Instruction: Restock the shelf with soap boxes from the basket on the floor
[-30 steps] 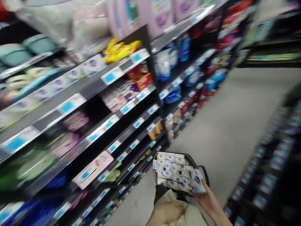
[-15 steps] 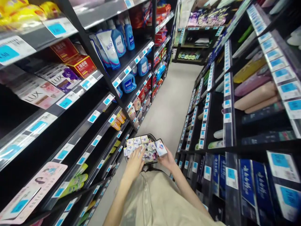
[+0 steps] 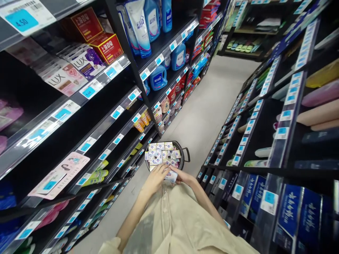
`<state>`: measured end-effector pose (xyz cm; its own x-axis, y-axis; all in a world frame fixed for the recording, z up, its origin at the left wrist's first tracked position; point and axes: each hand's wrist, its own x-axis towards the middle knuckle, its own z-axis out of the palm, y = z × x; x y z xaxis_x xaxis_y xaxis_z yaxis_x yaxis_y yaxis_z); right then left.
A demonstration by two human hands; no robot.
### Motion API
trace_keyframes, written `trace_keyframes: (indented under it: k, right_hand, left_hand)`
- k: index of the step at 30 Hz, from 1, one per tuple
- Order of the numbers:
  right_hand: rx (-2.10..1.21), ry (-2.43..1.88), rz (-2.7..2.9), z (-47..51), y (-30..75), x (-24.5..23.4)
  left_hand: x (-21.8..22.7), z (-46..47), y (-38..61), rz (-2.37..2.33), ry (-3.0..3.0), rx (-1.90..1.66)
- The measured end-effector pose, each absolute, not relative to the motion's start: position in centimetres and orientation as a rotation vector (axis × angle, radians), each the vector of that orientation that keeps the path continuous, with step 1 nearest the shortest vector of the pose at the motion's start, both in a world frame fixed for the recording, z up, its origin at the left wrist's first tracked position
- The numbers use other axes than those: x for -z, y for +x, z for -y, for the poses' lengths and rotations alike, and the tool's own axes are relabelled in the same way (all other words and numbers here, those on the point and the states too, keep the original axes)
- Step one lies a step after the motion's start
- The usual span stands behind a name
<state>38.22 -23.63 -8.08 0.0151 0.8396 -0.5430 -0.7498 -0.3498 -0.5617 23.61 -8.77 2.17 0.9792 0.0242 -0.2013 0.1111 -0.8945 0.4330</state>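
A small white soap box (image 3: 171,176) with a blue mark is held close to my shirt. My right hand (image 3: 184,175) grips it from the right, with some fingers hidden beneath. My left hand (image 3: 156,179) comes in from the left, its fingers bent over the box's upper edge and meeting my right fingertips. Just beyond both hands is a dark basket (image 3: 182,163), its black handle (image 3: 187,155) sticking out on the right. Inside it, similar white soap boxes (image 3: 159,155) lie in rows.
Shelving on the left bears Lux soap packs (image 3: 62,76), red boxes (image 3: 108,47) and blue detergent bottles (image 3: 159,78). Shelves on the right hold blue boxes (image 3: 288,211) and tilted bottles (image 3: 317,111). Between them runs a narrow aisle floor (image 3: 209,95), with another rack (image 3: 242,38) at its far end.
My right hand has brought the soap box down and left, towards my body. My left hand has come off the boxes in the basket and onto that box. The view has shifted.
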Motion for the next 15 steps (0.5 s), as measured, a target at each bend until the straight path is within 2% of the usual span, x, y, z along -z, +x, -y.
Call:
trace_keyframes:
  k: [6,10,15]
  right_hand:
    - [-1.770,-0.940,0.305,25.4,37.9,8.8]
    - [-1.715,-0.911,0.252,26.5,38.8,8.1]
    - [-1.442,-0.693,0.045,27.5,40.4,6.1]
  left_hand:
    - [-2.7,10.4,23.9,-0.162,2.649,0.305]
    - [-2.7,10.7,24.8,-0.150,2.640,0.255]
    - [-2.6,10.1,25.2,-0.591,2.240,-0.225]
